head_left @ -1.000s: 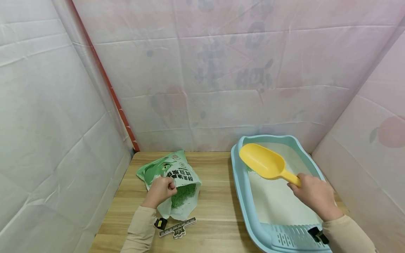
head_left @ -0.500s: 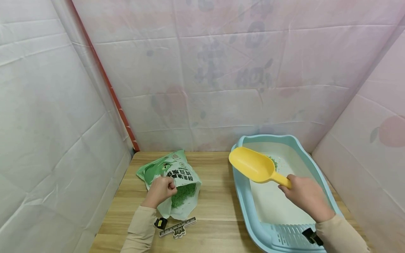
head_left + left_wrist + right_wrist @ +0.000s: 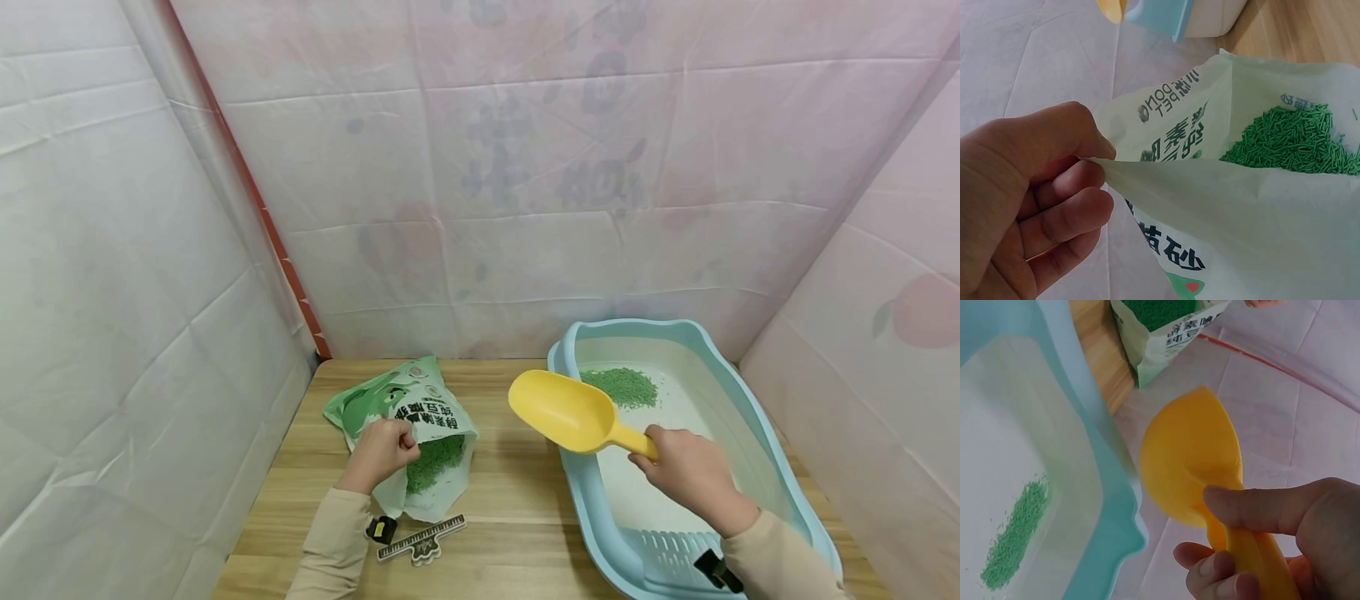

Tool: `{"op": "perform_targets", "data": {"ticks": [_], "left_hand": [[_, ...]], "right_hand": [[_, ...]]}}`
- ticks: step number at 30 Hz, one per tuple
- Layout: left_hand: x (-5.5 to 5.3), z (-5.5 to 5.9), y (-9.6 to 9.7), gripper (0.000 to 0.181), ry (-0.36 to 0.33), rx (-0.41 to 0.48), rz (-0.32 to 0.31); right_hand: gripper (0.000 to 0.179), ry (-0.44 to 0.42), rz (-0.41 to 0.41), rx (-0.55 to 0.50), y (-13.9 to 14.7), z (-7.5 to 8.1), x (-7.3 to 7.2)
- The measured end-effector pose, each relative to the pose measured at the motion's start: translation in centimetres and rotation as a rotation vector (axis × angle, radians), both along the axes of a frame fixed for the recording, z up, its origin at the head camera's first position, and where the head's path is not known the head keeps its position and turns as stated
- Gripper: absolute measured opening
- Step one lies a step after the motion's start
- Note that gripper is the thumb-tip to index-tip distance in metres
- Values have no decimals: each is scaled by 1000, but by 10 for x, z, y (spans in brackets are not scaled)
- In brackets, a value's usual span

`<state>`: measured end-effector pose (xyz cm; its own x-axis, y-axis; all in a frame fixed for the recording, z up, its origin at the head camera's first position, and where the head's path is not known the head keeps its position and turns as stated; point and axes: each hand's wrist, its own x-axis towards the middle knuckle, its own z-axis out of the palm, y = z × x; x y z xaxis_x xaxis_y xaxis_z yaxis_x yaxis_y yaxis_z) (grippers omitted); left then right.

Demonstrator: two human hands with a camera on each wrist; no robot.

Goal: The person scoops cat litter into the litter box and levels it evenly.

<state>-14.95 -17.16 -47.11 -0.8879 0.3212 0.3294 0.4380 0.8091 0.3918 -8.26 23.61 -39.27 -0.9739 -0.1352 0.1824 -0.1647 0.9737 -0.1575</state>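
Note:
My left hand (image 3: 381, 454) pinches the mouth edge of a green and white cat litter bag (image 3: 1222, 206), between thumb and forefinger in the left wrist view. The bag lies on its side, its mouth facing me, with green litter pellets (image 3: 1297, 140) inside. My right hand (image 3: 693, 471) grips the handle of a yellow scoop (image 3: 562, 410), whose bowl shows no pellets and overhangs the left rim of a blue litter box (image 3: 581, 492). A small heap of green pellets (image 3: 622, 387) lies on the box's white floor near its back left.
A black and white ruler-like clip (image 3: 422, 541) lies on the wooden table (image 3: 513, 533) in front of the bag. Pale fabric walls (image 3: 495, 183) enclose the table at the back and both sides. The box's slotted step (image 3: 678, 550) faces me.
My right hand has carried the scoop left and toward me, from over the box past its left rim. The pellet heap has come into full view. My left hand keeps its place at the bag.

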Motion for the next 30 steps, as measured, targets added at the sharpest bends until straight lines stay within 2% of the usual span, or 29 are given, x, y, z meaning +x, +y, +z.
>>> {"op": "perform_targets", "data": {"ticks": [9, 19, 30], "left_hand": [[1, -1, -1, 32, 6, 6, 0], [1, -2, -1, 33, 23, 0, -4], [1, -1, 0, 33, 21, 3, -8]], "right_hand": [[34, 30, 34, 7, -15, -9, 4], [28, -61, 60, 3, -28, -16, 11], [32, -133, 87, -20, -41, -30, 19]]}}
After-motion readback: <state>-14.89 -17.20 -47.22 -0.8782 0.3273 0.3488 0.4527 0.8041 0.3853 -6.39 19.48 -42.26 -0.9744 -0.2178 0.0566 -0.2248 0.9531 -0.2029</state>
